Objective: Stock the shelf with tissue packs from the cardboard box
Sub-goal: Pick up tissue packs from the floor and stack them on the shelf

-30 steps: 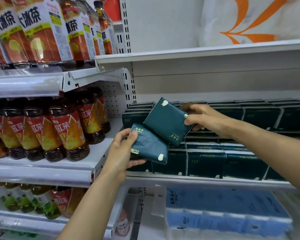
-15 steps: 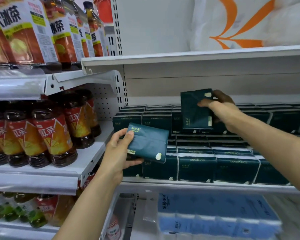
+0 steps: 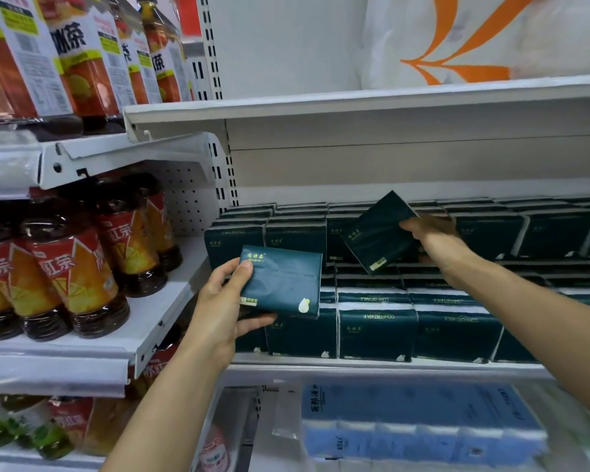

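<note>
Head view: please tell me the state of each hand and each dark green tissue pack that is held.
Left hand: holds a pack, thumb on its face.
Left dark green tissue pack: held in front of the shelf, not placed.
Right hand: grips a pack.
Right dark green tissue pack: tilted, over the stocked rows.

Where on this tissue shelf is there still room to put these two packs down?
The open room is above the stacked tissue packs, between their top layer and the white shelf above; there is a dip in the stack below the pack in the right hand. The front row is packed tight. The left hand holds its pack out front.
</note>
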{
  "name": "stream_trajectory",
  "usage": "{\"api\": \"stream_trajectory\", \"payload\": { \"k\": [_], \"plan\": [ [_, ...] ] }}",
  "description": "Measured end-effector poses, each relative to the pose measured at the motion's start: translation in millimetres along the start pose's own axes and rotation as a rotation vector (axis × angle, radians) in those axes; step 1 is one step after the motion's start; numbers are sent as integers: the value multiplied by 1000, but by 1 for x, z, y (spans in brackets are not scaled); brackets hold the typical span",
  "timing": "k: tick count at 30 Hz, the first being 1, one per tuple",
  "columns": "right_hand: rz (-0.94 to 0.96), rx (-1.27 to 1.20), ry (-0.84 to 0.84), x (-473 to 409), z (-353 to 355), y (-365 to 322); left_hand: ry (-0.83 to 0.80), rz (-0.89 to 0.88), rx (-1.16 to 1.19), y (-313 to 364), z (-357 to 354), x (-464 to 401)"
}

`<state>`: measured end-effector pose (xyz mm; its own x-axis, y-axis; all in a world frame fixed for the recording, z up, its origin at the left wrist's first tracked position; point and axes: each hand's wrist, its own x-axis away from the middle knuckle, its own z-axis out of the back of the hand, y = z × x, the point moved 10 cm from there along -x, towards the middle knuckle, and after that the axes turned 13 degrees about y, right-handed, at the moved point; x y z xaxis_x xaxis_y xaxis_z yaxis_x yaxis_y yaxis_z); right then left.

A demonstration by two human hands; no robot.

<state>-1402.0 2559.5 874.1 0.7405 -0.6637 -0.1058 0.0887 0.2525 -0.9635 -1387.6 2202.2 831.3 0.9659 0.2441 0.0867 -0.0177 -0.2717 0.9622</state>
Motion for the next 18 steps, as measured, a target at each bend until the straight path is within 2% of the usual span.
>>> {"api": "stream_trajectory", "payload": {
  "k": [4,6,10,18],
  "plan": [
    [1,-148,-131,-2,-10,7,10,16,16,-3,1,-2],
    [24,-104,-164,-2,-15,12,14,20,20,-4,2,-3],
    [112,88,-163,2,-22,15,29,19,17,-4,4,-6],
    [139,75,-116,-1,-34,22,49,25,14,-5,7,-8]
  ]
}}
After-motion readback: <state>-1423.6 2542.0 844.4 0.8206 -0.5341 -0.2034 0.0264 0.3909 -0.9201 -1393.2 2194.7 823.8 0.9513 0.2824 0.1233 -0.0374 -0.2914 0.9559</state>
